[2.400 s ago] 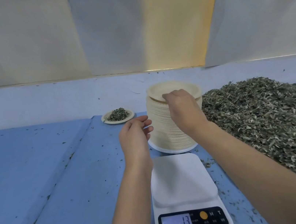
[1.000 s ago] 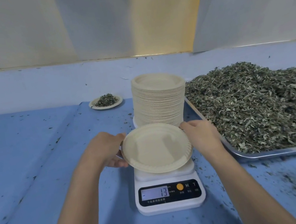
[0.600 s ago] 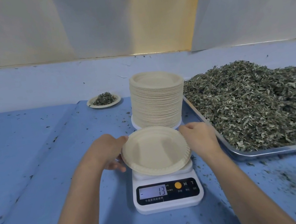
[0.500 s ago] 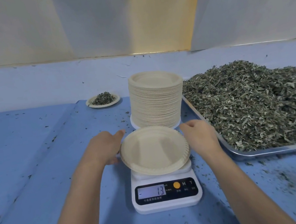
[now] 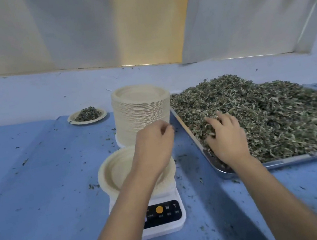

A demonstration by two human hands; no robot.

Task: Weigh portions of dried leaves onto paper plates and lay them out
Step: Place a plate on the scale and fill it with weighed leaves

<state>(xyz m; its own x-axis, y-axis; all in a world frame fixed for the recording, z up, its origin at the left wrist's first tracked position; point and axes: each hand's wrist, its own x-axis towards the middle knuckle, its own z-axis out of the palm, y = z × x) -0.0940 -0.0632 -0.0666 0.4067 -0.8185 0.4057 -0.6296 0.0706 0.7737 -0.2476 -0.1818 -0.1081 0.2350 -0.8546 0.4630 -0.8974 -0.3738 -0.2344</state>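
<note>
The fingers (image 5: pixel 211 124) of the right hand (image 5: pixel 226 138) were splayed and bent, tips sunk into the dried leaves (image 5: pixel 275 112) by the left edge of the metal tray (image 5: pixel 293 159); whether they had closed on any I could not tell. The left hand (image 5: pixel 153 147) hung loosely curled, holding nothing, over the empty paper plate (image 5: pixel 116 171) on the scale (image 5: pixel 164 219), toward the near edge of the blue surface (image 5: pixel 32 200). Behind stood the plate stack (image 5: pixel 141 110), and a filled plate (image 5: pixel 87 116) lay toward the far edge
</note>
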